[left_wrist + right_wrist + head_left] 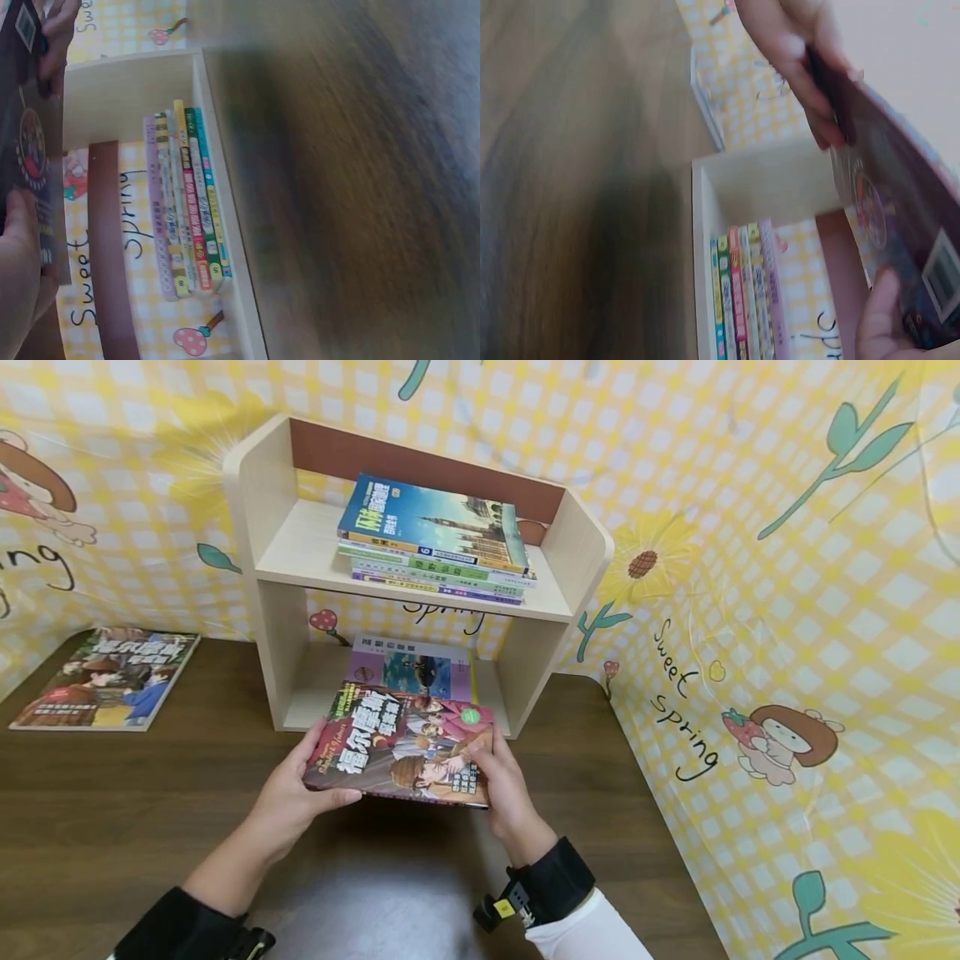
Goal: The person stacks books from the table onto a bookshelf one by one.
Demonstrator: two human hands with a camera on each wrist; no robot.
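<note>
Maroon comic book (405,746) gripped by left hand (288,793) and right hand (506,785) before wooden shelf (296,547).

Backdrop (750,610): "Sweet Spring"; shelf book (435,522) spine: "6"

Two hands, the left hand (288,793) and the right hand (501,781), are gripping one comic book (405,745) between them above one dark wooden table (112,827). One small wooden shelf unit (258,527) with two tiers is standing on that table. One stack of books (435,539) is lying on the upper tier; the exact number is hard to tell from above. A second stack (412,664) is lying on the lower tier, five spines (187,202) showing in the left wrist view. One more book (105,677) is lying alone at the far left.
</note>
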